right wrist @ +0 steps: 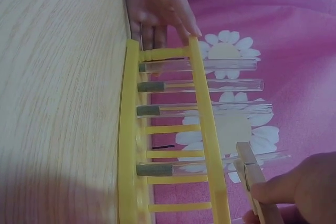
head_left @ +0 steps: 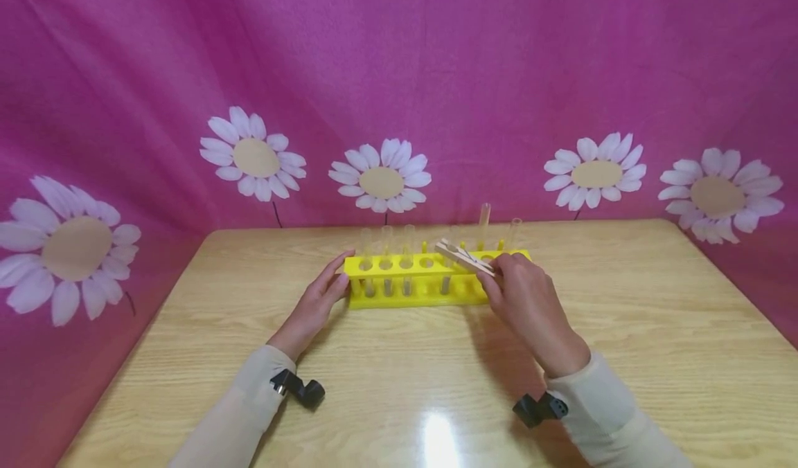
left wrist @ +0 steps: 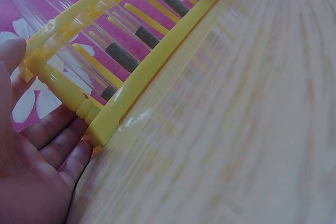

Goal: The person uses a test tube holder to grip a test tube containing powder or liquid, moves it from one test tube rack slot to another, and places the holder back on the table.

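A yellow test tube rack (head_left: 405, 272) stands upright on the table, holding several clear glass test tubes (left wrist: 73, 27). Some have dark grey material in their bottoms. At the rack's left end, my left hand (head_left: 314, 309) holds it, with the thumb at the top bar and the fingers around the turned end post (left wrist: 65, 85). My right hand (head_left: 530, 309) pinches a wooden test tube holder (head_left: 463, 256) above the rack's right half. In the right wrist view the holder's tip overlaps one tube (right wrist: 181, 168); whether its jaws grip that tube I cannot tell.
The wood-grain table (head_left: 399, 385) extends in front of and beside the rack. Behind it hangs a magenta cloth (head_left: 467, 94) with large white daisies. Upright yellow pegs (right wrist: 173, 129) line the rack's back. Two more tubes (head_left: 485, 222) rise at the right end, near my right hand.
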